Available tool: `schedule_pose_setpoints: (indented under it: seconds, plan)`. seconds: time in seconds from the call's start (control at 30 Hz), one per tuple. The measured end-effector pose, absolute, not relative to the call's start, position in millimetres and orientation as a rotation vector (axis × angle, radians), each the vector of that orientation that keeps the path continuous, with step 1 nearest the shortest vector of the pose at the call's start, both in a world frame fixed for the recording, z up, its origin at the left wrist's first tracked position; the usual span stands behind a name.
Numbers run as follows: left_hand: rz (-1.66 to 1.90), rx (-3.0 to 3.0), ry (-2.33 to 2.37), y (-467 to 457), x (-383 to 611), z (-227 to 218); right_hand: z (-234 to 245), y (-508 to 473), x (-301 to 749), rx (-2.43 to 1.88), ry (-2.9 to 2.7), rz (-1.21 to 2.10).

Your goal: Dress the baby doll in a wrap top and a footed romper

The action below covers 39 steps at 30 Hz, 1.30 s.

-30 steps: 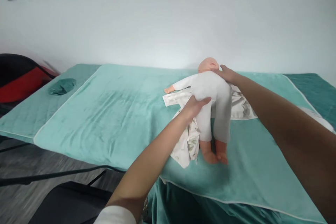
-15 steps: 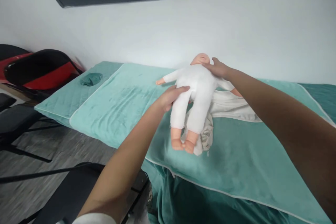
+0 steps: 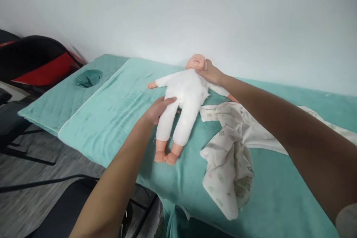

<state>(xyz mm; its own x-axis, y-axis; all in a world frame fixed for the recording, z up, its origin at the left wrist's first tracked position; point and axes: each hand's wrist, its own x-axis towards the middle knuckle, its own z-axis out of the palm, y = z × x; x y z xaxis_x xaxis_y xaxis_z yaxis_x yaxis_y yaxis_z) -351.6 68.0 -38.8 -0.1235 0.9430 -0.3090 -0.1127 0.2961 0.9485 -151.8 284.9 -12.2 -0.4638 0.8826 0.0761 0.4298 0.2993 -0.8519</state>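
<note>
A baby doll (image 3: 187,88) with a white cloth body and pinkish head, hands and feet lies face up on the green bed cover. My left hand (image 3: 161,109) grips its hip and upper thigh, thumb across the front and fingers hidden underneath. At the doll's shoulder and neck, my right hand (image 3: 209,73) holds on, its fingers partly behind the head. To the right of the doll, printed white baby clothes (image 3: 227,163) lie crumpled on the cover, partly beneath my right forearm.
The bed (image 3: 117,93) stands against a white wall (image 3: 167,15) and has a face hole (image 3: 88,78) at its left end. Black and red chairs (image 3: 47,63) are at the left. Another black chair (image 3: 61,208) stands close to the bed's near side.
The doll has moved left across the bed with both my hands on it, off the baby clothes, which now show beside it. The view has tilted down.
</note>
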Motion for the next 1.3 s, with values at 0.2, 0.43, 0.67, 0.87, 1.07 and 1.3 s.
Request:
schedule_pose_setpoints:
  seconds: [0.2,0.43,0.67,0.87,1.07,1.3]
  plan:
    - [1.103,0.794,1.651,64,-356,-32,-24,278,-93,-1.240,-2.203,1.050]
    - [1.482,1.612,1.946,-10,-241,-30,-28,226,85,-1.961,-2.605,0.350]
    - [0.806,1.520,1.726,-55,-130,-46,1,139,148,-1.792,-2.794,0.179]
    - [0.932,2.180,1.359,-62,-71,0,44,55,159,-1.153,-2.835,0.353]
    - [0.931,2.558,1.479,-55,-16,19,94,-33,211,-0.927,-2.671,0.692]
    - [1.232,2.390,1.924,-57,8,47,76,-55,264,-1.456,-2.428,1.030]
